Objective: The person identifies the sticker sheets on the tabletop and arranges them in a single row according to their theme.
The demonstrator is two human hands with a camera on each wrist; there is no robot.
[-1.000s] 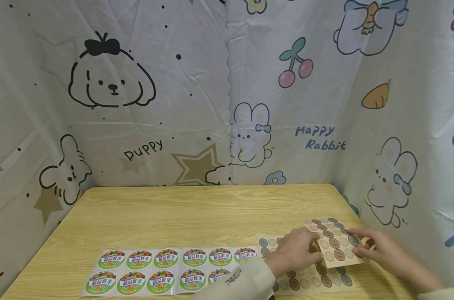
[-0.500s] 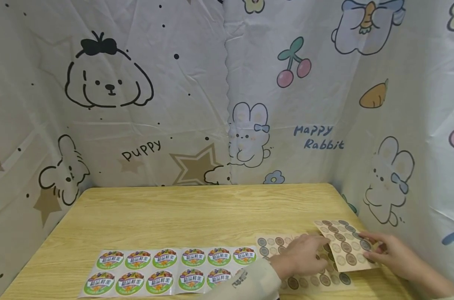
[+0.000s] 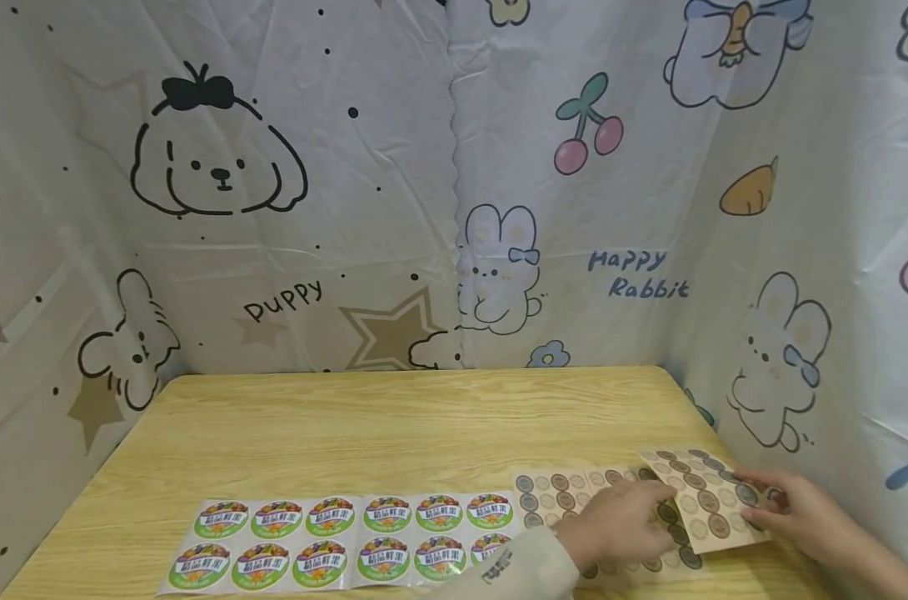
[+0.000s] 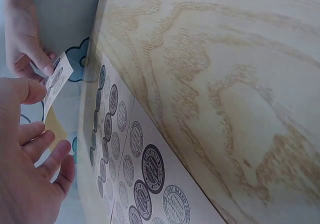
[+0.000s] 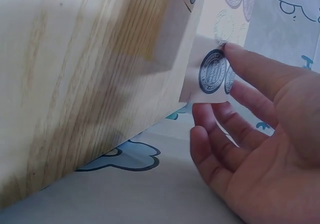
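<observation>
A beige sheet of round stickers (image 3: 705, 504), printed in brown, grey and pale circles, is held tilted over the table's right part. My right hand (image 3: 799, 512) pinches its right edge between thumb and fingers. At the opposite edge, my left hand (image 3: 622, 521) has thumb and index finger on the sheet, the other fingers loosely bent in the left wrist view. Beneath lie more beige stickers of the same kind (image 3: 547, 500), partly hidden by the left hand and sleeve. The right wrist view shows the held sheet (image 5: 202, 41) with the right thumb on its face.
White sheets of round fruit labels (image 3: 356, 517) lie to the left, beside the beige stickers. The wooden table (image 3: 424, 425) ends at the right close to the right hand. A cartoon-printed cloth (image 3: 394, 183) hangs behind and at both sides.
Both hands have moved right with the held sheet, which has also come slightly lower. More of the beige stickers on the table show at the left.
</observation>
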